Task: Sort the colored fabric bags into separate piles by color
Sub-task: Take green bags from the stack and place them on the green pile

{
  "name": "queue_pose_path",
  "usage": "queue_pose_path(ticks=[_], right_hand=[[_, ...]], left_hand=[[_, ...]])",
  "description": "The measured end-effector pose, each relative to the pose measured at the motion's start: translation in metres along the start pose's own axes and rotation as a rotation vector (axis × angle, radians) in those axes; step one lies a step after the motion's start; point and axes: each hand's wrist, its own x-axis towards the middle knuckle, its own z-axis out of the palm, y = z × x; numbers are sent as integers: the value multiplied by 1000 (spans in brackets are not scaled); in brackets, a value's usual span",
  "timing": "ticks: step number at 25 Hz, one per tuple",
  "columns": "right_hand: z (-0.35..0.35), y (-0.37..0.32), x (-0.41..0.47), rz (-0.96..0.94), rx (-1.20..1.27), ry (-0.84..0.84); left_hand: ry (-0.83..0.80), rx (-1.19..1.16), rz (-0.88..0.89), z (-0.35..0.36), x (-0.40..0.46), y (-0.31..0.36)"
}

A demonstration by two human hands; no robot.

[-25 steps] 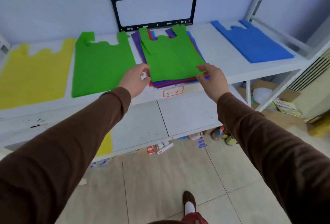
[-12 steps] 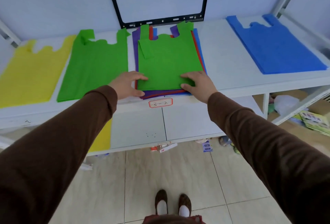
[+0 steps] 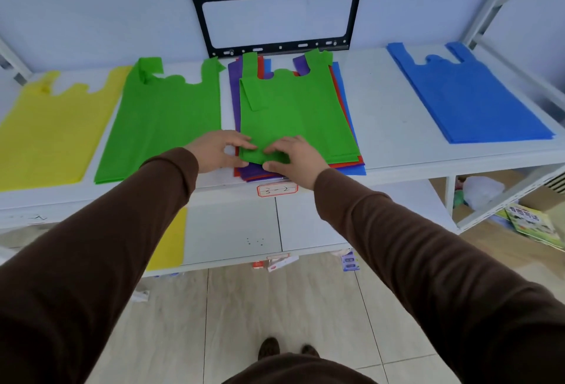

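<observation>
Together, both hands (image 3: 255, 154) pinching top green bag's (image 3: 293, 111) near-left corner, mixed stack (image 3: 345, 166) at shelf (image 3: 376, 126) edge, bare shelf rightward

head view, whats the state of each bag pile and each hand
top green bag: on mixed stack, near corner lifted
mixed stack: unsorted, red, purple, blue edges showing
green pile: flat
yellow pile: flat
blue pile: flat
left hand: pinching the green corner
right hand: pinching the same corner
</observation>
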Motion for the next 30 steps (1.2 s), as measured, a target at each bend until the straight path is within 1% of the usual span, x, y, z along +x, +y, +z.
queue_pose_path(ticks=[2,4,5,6,7,8,9,10,11,12,13,15,16,17,19,20,21,22,23,24,25,26,27,28,30], right_hand=[[4,-2,4,53,37,16],[5,-3,6,70,23,41],[5,-3,8,78,12,80],[4,-5,9,98,18,145],[1,-6,9,127,38,227],[-3,-8,8,148,53,316],[-8,-9,5,148,59,393],[-13,-9,2,130,52,442],[-17,-10,-2,101,42,465],[-20,-10,-6,72,48,456],[-20,-9,-9,50,82,412],[-19,-6,-16,59,206,281],[-23,0,-19,105,264,283],[-31,9,-21,177,305,378],[-52,40,-28,360,311,676],[-66,56,-34,474,324,771],[-79,68,-40,585,413,790],[-89,73,-44,692,604,716],[-95,75,-45,762,881,560],[-99,71,-46,792,1140,387],[-100,67,-46,789,1313,246],[-99,65,-45,761,1391,158],[-97,66,-43,719,1396,98],[-93,69,-38,684,1354,58],[-91,72,-31,635,1273,11]], left_hand=[[58,16,31,-2,1,3],[161,37,98,-1,3,9],[214,17,112,0,4,11],[261,-53,88,2,4,15],[299,-195,17,1,5,20],[320,-414,-81,0,6,25],[307,-680,-173,-2,7,30],[260,-942,-245,-4,10,35],[186,-1151,-284,-8,14,38],[100,-1290,-299,-10,18,42],[20,-1382,-301,-11,24,46],[-63,-1414,-322,-9,34,57],[-57,-1409,-347,-7,38,62],[-20,-1441,-384,-7,43,64],[49,-1573,-444,-9,47,56],[67,-1630,-456,-10,47,50],[71,-1662,-451,-12,45,45],[55,-1656,-432,-14,41,42],[45,-1607,-407,-14,39,37],[15,-1514,-365,-15,34,39],[-27,-1405,-333,-15,31,40],[-80,-1312,-314,-15,28,42],[-129,-1230,-304,-15,26,42],[-156,-1159,-305,-14,26,41],[-150,-1060,-332,-17,30,41]])
